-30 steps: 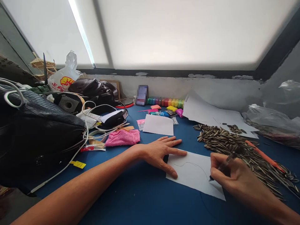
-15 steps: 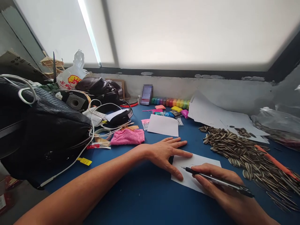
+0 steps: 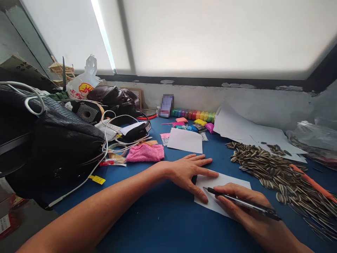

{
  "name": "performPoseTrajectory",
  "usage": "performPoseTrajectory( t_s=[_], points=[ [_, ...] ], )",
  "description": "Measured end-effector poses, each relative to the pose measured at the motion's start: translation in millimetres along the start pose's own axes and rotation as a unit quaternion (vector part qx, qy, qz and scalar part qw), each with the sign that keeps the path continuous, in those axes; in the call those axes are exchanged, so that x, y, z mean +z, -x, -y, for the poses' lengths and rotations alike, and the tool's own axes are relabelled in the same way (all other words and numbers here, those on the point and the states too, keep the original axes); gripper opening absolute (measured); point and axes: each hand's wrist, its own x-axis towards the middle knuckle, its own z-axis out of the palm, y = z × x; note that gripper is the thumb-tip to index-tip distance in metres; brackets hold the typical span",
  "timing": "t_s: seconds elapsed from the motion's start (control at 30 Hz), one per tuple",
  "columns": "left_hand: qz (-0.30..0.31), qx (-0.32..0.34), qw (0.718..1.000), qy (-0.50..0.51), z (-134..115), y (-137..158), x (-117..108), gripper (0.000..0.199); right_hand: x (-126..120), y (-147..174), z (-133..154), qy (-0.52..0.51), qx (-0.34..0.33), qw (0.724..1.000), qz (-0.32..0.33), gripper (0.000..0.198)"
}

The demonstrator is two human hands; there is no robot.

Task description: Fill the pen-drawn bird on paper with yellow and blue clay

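Note:
My left hand (image 3: 188,174) lies flat with its fingers spread. Its thumb and index finger rest on the left part of a small white sheet of paper (image 3: 223,207) on the blue table. Between the fingers and thumb of my right hand (image 3: 250,211) is a black pen (image 3: 238,201), slanting down to the left. The pen's tip is at the paper, between my left thumb and index finger. Whether it touches the sheet I cannot tell. Part of the paper is hidden under both hands.
A pile of striped sunflower seeds (image 3: 271,172) with an orange strip (image 3: 313,182) lies to the right. Behind stand more white sheets (image 3: 234,123), a phone (image 3: 166,105) and colourful clay packs (image 3: 196,115). At left are a pink cloth (image 3: 145,153), white cables and a black bag (image 3: 65,140).
The whole view has shifted slightly, so things appear a little further right. The pen has tilted very slightly in my right hand; my left hand stays flat on the paper.

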Motion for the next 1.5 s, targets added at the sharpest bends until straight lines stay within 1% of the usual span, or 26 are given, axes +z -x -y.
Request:
performPoseTrajectory(
  t_s=[0.3,0.47,0.6,0.67,0.9,1.07,1.13,1.33,1.5],
  points=[
    [-0.001,0.000,1.000,0.001,0.4,0.0,0.0,0.087,-1.6,-5.6,7.3,0.018,-0.012,1.000,-0.016,0.019],
    [-0.001,0.000,1.000,-0.001,0.3,0.1,-0.1,0.087,-1.4,-2.0,2.7,0.020,-0.003,1.000,-0.021,0.018],
    [0.002,-0.004,1.000,-0.002,-0.4,-0.4,-0.6,0.087,-0.8,0.5,-3.2,0.012,0.017,1.000,-0.012,0.019],
    [0.005,-0.004,1.000,-0.003,-0.7,-0.6,-0.8,0.087,-1.0,0.6,-4.5,0.019,0.023,0.999,-0.017,0.020],
    [0.004,-0.001,1.000,-0.002,-0.8,-0.2,-0.9,0.087,-4.0,1.0,-0.9,0.025,0.020,0.999,-0.015,0.021],
    [0.010,-0.006,1.000,-0.001,-1.5,-0.4,-2.1,0.087,-2.8,2.8,-2.7,0.025,0.033,0.999,-0.034,0.022],
    [0.011,-0.010,1.000,0.001,-2.0,-0.3,-2.4,0.087,-2.5,3.0,-2.8,0.020,0.035,0.999,-0.031,0.023],
    [0.005,-0.006,1.000,0.000,-2.5,-0.1,-2.4,0.087,-8.2,-6.3,9.3,0.011,0.045,0.997,-0.054,0.024],
    [0.002,-0.006,1.000,0.001,-2.3,-0.2,-2.0,0.086,-5.5,-13.4,11.6,0.019,0.035,0.999,-0.034,0.027]
  ],
)
